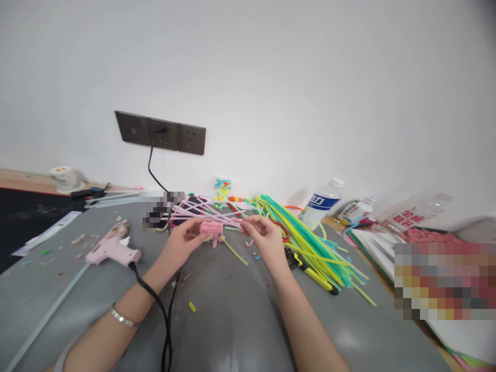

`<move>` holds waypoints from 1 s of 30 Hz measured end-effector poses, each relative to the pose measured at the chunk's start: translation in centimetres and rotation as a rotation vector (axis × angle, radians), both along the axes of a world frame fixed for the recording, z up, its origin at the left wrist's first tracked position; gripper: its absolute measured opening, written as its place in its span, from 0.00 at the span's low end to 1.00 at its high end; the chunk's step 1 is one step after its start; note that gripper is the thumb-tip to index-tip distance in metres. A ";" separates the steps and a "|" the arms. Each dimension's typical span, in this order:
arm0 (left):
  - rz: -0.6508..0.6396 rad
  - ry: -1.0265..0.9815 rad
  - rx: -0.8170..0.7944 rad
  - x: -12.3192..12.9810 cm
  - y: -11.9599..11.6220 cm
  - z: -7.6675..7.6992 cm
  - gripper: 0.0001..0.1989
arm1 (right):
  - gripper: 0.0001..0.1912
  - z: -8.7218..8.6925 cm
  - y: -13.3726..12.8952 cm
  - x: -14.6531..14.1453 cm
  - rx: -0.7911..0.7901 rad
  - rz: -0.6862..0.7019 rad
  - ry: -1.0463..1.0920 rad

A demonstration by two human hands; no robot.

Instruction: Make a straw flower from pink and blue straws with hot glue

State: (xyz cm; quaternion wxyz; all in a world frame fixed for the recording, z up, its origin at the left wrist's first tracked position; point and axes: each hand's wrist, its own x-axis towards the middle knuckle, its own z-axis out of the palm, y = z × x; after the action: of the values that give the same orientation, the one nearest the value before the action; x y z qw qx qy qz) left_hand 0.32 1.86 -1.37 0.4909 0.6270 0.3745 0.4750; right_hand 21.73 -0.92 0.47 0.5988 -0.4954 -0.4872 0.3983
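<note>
L hand up at the centre of the grey smooth-topped table, thumb and fingers pinching a small ribbed pink block, held just above the surface, in front of the pale pink thin strips. R hand right opposite, fingertips pressed together on a small curled pink piece; piece and block look just apart, facing each other. Can't tell exact finger placement, too small from here. Thin yellow-green stick slants down to the R from under the block.

To the L, a pale pink glue gun lies on its side, black cord trailing past the L forearm. Silver bracelet on that wrist, btw. Short yellow piece nearer the person, betw. the forearms.

R side: big pile of green and yellow long sticks, yellow-and-black handled tool by its near edge. Clear plastic bottle w/ blue-and-white label tilted behind, nr the wall. Small teal-and-yellow figure at the back.
</note>
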 end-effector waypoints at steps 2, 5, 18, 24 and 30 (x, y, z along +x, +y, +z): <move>-0.009 0.003 -0.003 0.0 0.0 0.0 0.17 | 0.16 0.0 0.0 0.0 -0.014 0.001 0.017; -0.008 0.029 -0.012 0.0 0.1 -0.1 0.17 | 0.16 0.0 0.0 -0.1 0.006 0.021 0.067; -0.093 0.128 -0.048 0.1 -0.1 0.0 0.18 | 0.07 -0.9 -0.1 -1.9 0.191 0.034 -0.159; -0.093 0.175 -0.028 0.2 -0.3 0.1 0.17 | 0.02 -0.7 -0.6 -2.4 0.285 0.010 -0.328; -0.100 0.174 -0.018 0.3 -0.3 0.0 0.15 | 0.03 -0.3 -1.1 -2.7 0.352 0.013 -0.411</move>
State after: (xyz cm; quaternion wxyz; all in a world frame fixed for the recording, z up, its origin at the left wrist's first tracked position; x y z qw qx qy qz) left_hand 0.65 1.56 -1.35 0.4853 0.6795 0.3880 0.3901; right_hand 19.01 -2.04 0.15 0.5618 -0.4509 -0.6635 0.2022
